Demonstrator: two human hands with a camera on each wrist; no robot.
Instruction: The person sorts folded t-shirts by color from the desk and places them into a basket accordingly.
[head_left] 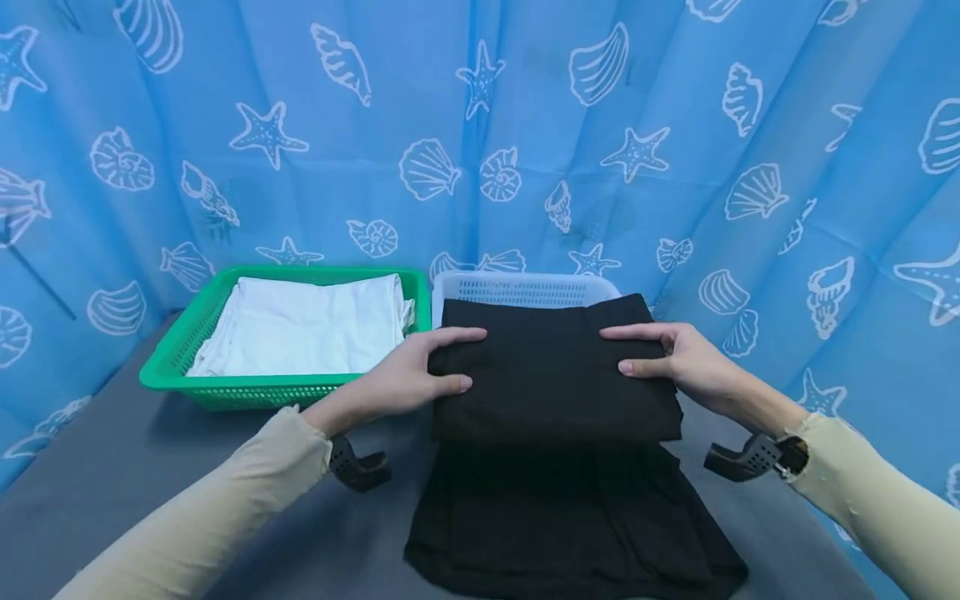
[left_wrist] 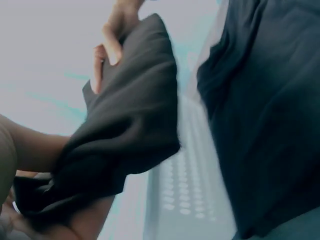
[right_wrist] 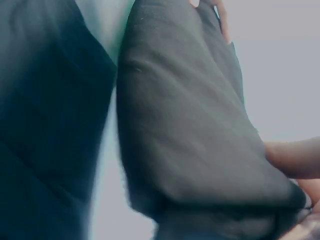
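A folded black cloth bundle (head_left: 555, 375), probably a garment, is held up between my two hands, its far edge overlapping the pale basket. My left hand (head_left: 408, 371) grips its left side, with thumb and index finger lying on top. On the opposite side my right hand (head_left: 686, 362) grips it the same way. Some fingers pass beneath the cloth, as the left wrist view shows at the left hand (left_wrist: 85, 220). Below and nearer to me, a second black garment (head_left: 570, 525) lies spread on the grey table, partly covered by the bundle in the head view.
A green basket (head_left: 172, 379) with folded white cloth (head_left: 307, 325) stands at the back left. Beside it is a pale blue-white basket (head_left: 525, 287), mostly hidden behind the bundle. A blue shell-print curtain (head_left: 420, 100) hangs behind the grey table (head_left: 315, 533).
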